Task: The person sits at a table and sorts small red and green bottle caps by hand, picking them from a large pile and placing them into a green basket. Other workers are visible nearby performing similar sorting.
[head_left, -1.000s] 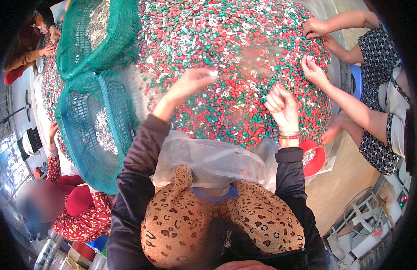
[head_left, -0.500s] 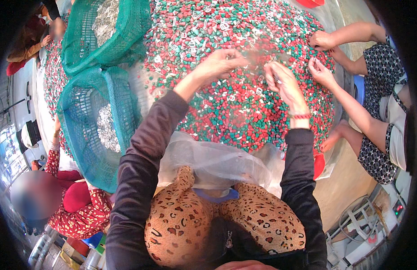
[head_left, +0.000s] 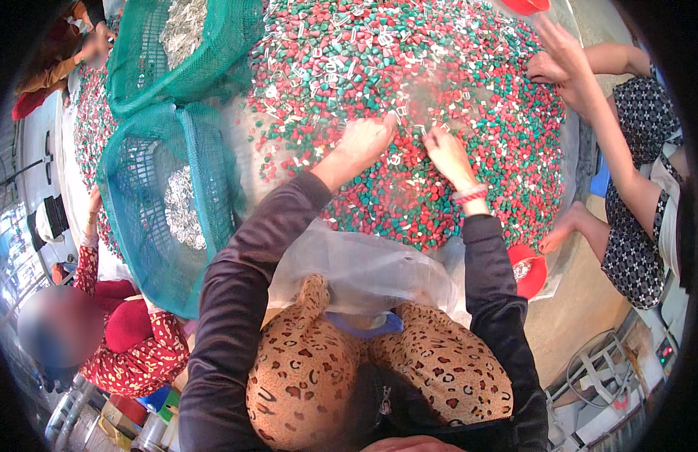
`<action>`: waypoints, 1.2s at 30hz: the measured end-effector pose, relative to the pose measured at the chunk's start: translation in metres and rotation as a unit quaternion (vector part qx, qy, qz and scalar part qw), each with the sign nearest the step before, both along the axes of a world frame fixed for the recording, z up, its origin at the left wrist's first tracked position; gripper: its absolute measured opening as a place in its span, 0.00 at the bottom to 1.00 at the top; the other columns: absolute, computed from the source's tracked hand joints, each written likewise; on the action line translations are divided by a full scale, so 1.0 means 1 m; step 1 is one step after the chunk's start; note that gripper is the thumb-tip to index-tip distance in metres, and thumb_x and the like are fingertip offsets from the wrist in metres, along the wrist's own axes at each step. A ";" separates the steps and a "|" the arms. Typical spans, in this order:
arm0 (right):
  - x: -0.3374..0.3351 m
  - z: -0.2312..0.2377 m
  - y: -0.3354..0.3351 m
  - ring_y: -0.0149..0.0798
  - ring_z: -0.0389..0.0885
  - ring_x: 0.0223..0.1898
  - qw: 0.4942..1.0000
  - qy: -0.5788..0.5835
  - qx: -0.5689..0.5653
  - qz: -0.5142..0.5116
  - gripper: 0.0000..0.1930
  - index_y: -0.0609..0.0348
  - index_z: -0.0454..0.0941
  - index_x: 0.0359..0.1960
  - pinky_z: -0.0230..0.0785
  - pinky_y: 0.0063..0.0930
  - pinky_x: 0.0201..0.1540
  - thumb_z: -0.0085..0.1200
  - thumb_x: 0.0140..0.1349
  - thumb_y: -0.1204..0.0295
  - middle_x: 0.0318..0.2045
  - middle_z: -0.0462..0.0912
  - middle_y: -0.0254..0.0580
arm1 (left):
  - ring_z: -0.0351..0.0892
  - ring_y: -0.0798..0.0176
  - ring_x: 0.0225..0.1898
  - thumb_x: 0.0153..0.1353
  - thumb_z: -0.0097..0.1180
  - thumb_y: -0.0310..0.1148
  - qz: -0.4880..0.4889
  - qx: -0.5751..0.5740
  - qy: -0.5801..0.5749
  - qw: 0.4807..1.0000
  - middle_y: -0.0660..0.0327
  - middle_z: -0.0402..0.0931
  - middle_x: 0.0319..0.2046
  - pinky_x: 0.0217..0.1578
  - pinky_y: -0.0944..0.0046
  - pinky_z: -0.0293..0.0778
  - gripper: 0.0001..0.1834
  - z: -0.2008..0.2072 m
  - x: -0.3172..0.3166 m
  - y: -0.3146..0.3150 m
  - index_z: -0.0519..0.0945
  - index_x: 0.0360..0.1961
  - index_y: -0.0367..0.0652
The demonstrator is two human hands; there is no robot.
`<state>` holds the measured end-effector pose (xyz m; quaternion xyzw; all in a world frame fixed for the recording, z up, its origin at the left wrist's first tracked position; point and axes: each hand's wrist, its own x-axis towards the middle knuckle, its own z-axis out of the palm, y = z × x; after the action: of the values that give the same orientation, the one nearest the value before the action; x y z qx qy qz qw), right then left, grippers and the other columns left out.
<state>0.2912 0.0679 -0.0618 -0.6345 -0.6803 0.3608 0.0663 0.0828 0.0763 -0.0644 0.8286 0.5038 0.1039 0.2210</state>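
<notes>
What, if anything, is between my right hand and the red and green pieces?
Nothing visible: your right hand is right over or against the red and green pieces; actual contact is unclear. Your left hand is off to its left, with a gap between them.

Both hands (head_left: pixel 366 143) (head_left: pixel 448 156) reach forward, fingers bent, near each other but apart.

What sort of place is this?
Probably a workshop or small factory floor, though I can't be sure. A broad pile of small red, green and white pieces is spread out, mesh-lined baskets of pale pieces stand beside it, and a co-worker's hand is at its right edge.
</notes>
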 end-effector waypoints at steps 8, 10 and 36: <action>0.031 0.054 -0.039 0.23 0.51 0.16 0.526 0.769 -0.277 -0.235 0.16 0.52 0.60 0.21 0.44 0.18 0.16 0.42 0.70 0.66 0.13 0.53 0.26 | 0.82 0.50 0.34 0.56 0.52 0.26 -0.079 0.033 0.102 0.991 0.53 0.79 0.29 0.30 0.54 0.77 0.11 -0.010 0.006 0.026 0.73 0.41 0.41; 0.037 0.065 -0.038 0.25 0.53 0.17 0.483 0.813 -0.243 -0.217 0.18 0.53 0.60 0.20 0.47 0.19 0.17 0.44 0.69 0.63 0.13 0.54 0.27 | 0.82 0.50 0.33 0.58 0.52 0.29 -0.079 0.018 0.124 0.989 0.53 0.79 0.28 0.31 0.54 0.78 0.09 -0.012 0.009 0.027 0.75 0.39 0.40; 0.020 -0.017 0.041 0.55 0.82 0.34 0.987 -0.110 0.117 0.000 0.10 0.54 0.80 0.39 0.73 0.49 0.36 0.55 0.59 0.65 0.28 0.83 0.50 | 0.82 0.48 0.36 0.58 0.56 0.34 -0.066 -0.025 0.014 0.997 0.52 0.80 0.29 0.34 0.49 0.76 0.07 -0.015 0.025 0.024 0.78 0.31 0.42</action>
<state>0.3111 0.1091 -0.0790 -0.6585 -0.7208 0.2063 0.0651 0.1078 0.1005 -0.0798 0.8558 0.4531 0.0653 0.2408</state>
